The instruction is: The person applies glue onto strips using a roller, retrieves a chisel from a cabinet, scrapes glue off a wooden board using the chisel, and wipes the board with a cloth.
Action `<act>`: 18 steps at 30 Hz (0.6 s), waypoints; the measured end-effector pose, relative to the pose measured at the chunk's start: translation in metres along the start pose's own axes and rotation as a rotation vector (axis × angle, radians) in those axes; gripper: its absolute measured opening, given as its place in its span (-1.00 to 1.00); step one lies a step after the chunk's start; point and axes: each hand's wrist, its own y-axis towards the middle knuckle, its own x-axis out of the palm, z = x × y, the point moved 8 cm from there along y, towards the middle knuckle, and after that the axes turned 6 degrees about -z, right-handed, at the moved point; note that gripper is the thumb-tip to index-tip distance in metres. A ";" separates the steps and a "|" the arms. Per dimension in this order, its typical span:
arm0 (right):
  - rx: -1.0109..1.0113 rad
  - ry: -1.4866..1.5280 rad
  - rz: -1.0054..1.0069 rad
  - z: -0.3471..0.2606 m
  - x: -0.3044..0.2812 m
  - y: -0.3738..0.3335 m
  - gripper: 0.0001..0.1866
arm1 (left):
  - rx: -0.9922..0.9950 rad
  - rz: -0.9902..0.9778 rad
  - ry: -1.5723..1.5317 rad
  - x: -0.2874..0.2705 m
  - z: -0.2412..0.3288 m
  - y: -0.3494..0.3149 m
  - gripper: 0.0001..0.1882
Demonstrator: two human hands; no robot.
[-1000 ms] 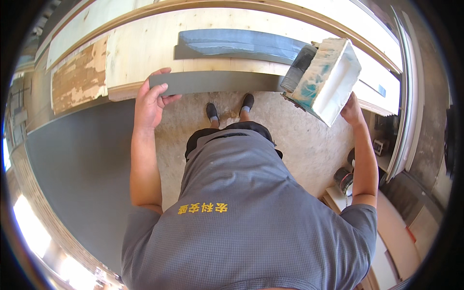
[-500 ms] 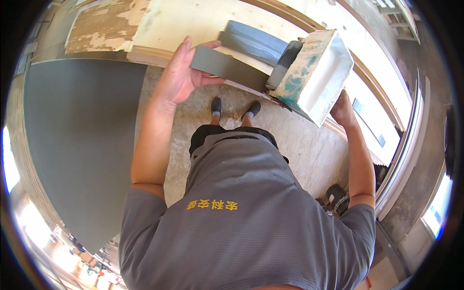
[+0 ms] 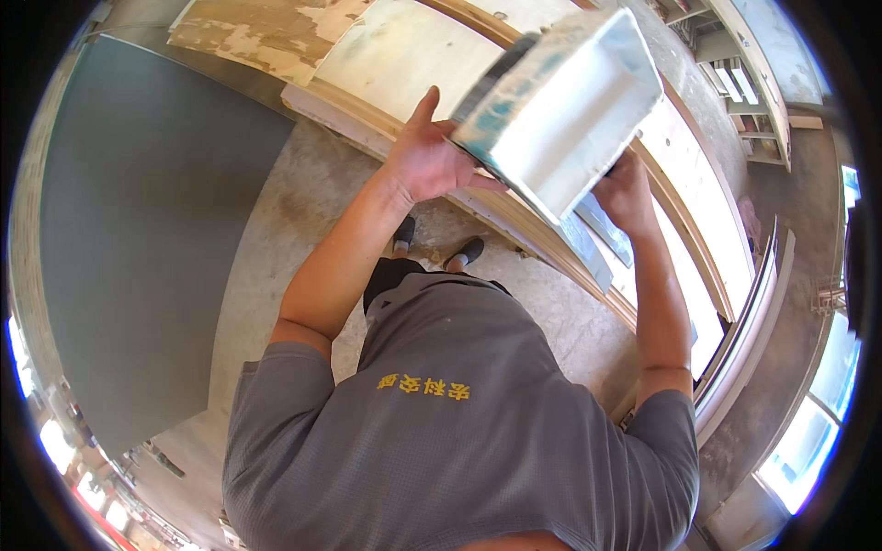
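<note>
My right hand [image 3: 627,195] grips the far side of a white, glue-crusted box [image 3: 588,101] with blue-green smears; its grip is partly hidden. A dark roller [image 3: 496,72] is fixed along the box's left side. My left hand [image 3: 432,161] is at the roller's near end, thumb up and fingers reaching underneath. It appears to hold the left end of a grey strip [image 3: 586,255], whose middle is hidden under the box and whose shiny right part shows beyond. A blue-grey piece [image 3: 606,230] lies beside that strip on the bench.
Pale boards lie on the wooden bench [image 3: 395,46], with a worn, peeling board [image 3: 266,37] at its left end. A large dark grey panel [image 3: 147,230] stands at left. Concrete floor [image 3: 266,230] lies between. Shelving [image 3: 753,101] is at the far right.
The box and roller have shifted up and left, close to my left hand. The grey strip's left part is now covered, and its right part shows beyond the box. My view has turned.
</note>
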 end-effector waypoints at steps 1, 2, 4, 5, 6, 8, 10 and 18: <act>0.013 -0.041 -0.023 -0.005 0.000 0.004 -0.82 | 0.025 -0.004 -0.007 -0.001 0.002 0.000 -0.09; 0.025 -0.044 -0.010 -0.006 -0.005 0.000 -0.82 | 0.046 -0.006 -0.016 -0.002 0.003 0.000 -0.13; -0.033 0.068 0.076 -0.013 -0.018 -0.018 -0.80 | 0.030 0.191 0.158 -0.022 0.010 -0.003 -0.22; -0.046 0.127 0.126 -0.015 -0.026 -0.029 -0.76 | 0.026 0.384 0.342 -0.042 0.018 -0.011 -0.31; -0.068 0.185 0.170 -0.018 -0.033 -0.041 -0.72 | 0.033 0.420 0.617 -0.061 0.028 -0.023 -0.51; -0.041 0.184 0.365 0.002 -0.055 -0.085 -0.67 | 0.064 0.442 0.681 -0.065 0.033 -0.029 -0.60; 0.201 0.188 0.443 0.040 -0.069 -0.140 -0.63 | 0.067 0.431 0.655 -0.079 0.041 -0.039 -0.59; 0.340 0.506 1.014 0.094 -0.021 -0.344 -0.74 | -0.022 0.425 0.867 -0.101 0.078 -0.048 -0.47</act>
